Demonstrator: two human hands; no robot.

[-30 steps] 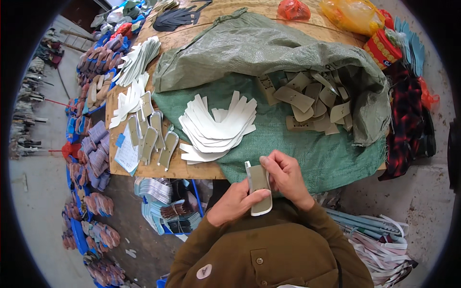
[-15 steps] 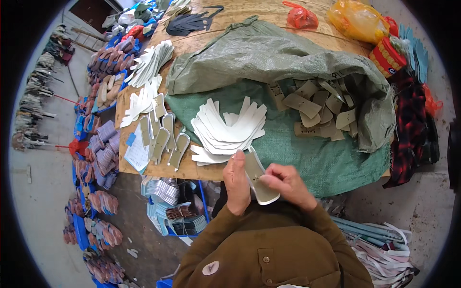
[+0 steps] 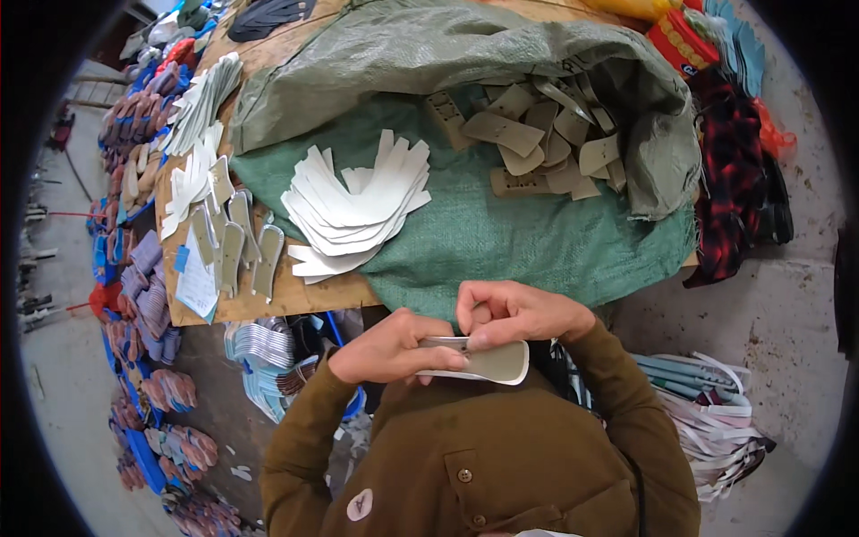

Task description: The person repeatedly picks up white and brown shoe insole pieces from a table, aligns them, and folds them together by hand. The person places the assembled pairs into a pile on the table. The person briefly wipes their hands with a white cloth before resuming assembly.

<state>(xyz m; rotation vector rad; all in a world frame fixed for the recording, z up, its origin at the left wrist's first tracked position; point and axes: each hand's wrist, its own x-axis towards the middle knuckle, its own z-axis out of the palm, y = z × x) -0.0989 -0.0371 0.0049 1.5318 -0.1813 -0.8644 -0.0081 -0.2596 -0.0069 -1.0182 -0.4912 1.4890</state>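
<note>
My left hand (image 3: 391,347) grips a beige insole board (image 3: 497,363), thumb on top and fingers beneath. The board is a curved, elongated piece with a white strip around its edge, lying sideways in front of my body. My right hand (image 3: 523,313) pinches the board's far edge between thumb and curled fingers. Beyond my hands, on green woven cloth, lies a fanned stack of white curved strips (image 3: 353,210). Several white-edged boards (image 3: 267,259) rest at the left of the table. Plain beige boards (image 3: 528,134) are heaped in the sack's mouth.
A grey-green woven sack (image 3: 429,54) spreads across the wooden table (image 3: 344,294). More white strips (image 3: 204,100) lie at the far left. Bundled shoe parts (image 3: 170,391) line the floor on the left. Light strips (image 3: 707,403) hang in a bunch at the lower right.
The board has turned from nearly upright to sideways. My left hand has moved down and left, its thumb now across the board. My right hand now pinches the far edge. The view has shifted right.
</note>
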